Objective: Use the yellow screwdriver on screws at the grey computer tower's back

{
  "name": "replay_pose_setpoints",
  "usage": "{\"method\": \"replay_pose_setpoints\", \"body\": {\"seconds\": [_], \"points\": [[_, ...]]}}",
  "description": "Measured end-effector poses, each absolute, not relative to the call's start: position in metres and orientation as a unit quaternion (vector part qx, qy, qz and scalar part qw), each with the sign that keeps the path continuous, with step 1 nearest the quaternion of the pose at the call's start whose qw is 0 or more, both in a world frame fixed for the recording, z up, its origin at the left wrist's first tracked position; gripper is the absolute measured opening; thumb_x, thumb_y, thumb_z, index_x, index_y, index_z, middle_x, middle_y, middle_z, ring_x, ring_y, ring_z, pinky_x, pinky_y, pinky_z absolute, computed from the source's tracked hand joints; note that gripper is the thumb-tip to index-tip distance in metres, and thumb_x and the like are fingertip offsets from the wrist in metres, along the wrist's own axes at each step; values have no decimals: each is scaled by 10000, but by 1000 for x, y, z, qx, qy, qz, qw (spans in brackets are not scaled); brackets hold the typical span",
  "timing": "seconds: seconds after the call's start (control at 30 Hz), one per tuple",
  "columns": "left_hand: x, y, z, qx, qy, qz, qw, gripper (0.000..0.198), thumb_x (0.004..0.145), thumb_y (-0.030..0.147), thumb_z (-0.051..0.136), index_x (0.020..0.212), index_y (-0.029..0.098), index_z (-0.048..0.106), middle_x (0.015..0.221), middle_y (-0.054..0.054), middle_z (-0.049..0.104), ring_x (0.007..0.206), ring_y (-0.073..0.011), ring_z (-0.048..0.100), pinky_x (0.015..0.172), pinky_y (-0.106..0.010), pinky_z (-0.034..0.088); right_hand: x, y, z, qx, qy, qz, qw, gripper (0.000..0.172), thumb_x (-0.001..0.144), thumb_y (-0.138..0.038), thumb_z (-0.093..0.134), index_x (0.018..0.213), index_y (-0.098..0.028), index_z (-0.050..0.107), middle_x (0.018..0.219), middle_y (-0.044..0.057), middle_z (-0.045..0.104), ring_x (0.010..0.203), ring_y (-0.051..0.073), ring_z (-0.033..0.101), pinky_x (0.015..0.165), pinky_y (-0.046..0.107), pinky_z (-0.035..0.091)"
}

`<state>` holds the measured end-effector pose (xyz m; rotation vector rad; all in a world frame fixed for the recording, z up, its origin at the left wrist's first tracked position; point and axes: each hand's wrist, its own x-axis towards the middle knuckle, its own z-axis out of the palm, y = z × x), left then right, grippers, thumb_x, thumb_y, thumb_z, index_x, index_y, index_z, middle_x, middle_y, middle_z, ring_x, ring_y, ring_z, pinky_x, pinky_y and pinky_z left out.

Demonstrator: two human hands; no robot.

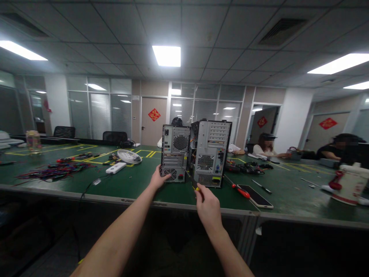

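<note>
Two desktop computer cases stand upright side by side, their rear panels facing me. My left hand grips the lower left edge of the left computer case, thumb on the rear panel by the round fan grille and fingers hidden behind the side. My right hand is closed around a screwdriver with a dark and yellow handle. Its shaft points up and left toward the lower right edge of the left case; whether the tip touches is too small to tell. The right computer case stands just beyond my right hand.
Right of the cases lie a red-handled screwdriver, a phone and a white kettle. To the left are a white power strip, a wire pile and a white round fan guard. Two people sit at the far right.
</note>
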<state>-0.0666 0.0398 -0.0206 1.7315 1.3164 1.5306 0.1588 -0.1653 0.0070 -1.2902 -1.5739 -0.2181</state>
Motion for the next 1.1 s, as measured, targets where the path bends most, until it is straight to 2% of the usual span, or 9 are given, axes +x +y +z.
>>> {"method": "replay_pose_setpoints", "body": {"seconds": [0.1, 0.3, 0.53, 0.6, 0.77, 0.87, 1.0, 1.1], "points": [[-66, 40, -21, 632, 482, 558, 236, 883, 714, 377, 885, 1453, 184, 442, 1368, -169, 640, 1239, -283, 631, 1050, -378, 459, 158, -167, 9, -535, -660, -123, 512, 333, 976, -221, 436, 1177, -178, 699, 1085, 123, 743, 975, 245, 726, 867, 354, 560], [-66, 43, -22, 635, 478, 559, 234, 876, 714, 382, 886, 1447, 190, 447, 1377, -163, 635, 1233, -290, 633, 1043, -382, 464, 157, -165, 6, -569, -636, -35, 520, 232, 976, -345, 537, 1032, -180, 690, 787, 63, 748, 687, 215, 732, 634, 287, 542], [-67, 42, -22, 637, 479, 557, 234, 876, 718, 376, 883, 1449, 185, 441, 1372, -173, 636, 1234, -292, 633, 1050, -387, 456, 159, -168, 10, -546, -660, -121, 501, 340, 988, -226, 429, 1204, -161, 683, 1090, 126, 738, 969, 241, 721, 857, 347, 549], [-67, 42, -22, 637, 479, 557, 234, 870, 719, 370, 883, 1447, 187, 443, 1368, -168, 640, 1235, -289, 633, 1049, -384, 458, 158, -167, 9, -551, -655, -115, 504, 313, 986, -243, 454, 1179, -158, 686, 1044, 121, 745, 915, 235, 727, 819, 334, 551], [-66, 43, -22, 637, 473, 563, 231, 862, 716, 362, 887, 1435, 185, 447, 1347, -158, 654, 1213, -273, 648, 1044, -375, 467, 157, -163, 5, -573, -631, -41, 521, 219, 971, -345, 550, 1008, -177, 685, 750, 49, 735, 639, 198, 716, 621, 273, 521], [-66, 44, -23, 638, 472, 563, 229, 861, 718, 360, 886, 1437, 183, 446, 1349, -160, 652, 1220, -273, 643, 1044, -373, 467, 157, -163, 5, -564, -639, -52, 520, 240, 978, -326, 523, 1060, -172, 689, 831, 73, 757, 721, 213, 739, 661, 286, 540], [-67, 43, -23, 639, 481, 555, 227, 875, 729, 366, 876, 1456, 170, 429, 1366, -177, 638, 1226, -291, 636, 1046, -389, 463, 159, -165, 8, -540, -655, -116, 515, 309, 976, -248, 466, 1167, -164, 693, 1058, 126, 754, 940, 250, 733, 828, 350, 561], [-67, 42, -22, 638, 481, 556, 228, 865, 729, 361, 876, 1452, 176, 437, 1369, -172, 638, 1233, -291, 632, 1049, -388, 460, 159, -164, 6, -546, -648, -94, 522, 284, 977, -285, 502, 1138, -157, 697, 970, 112, 761, 835, 236, 739, 770, 337, 568]]}}
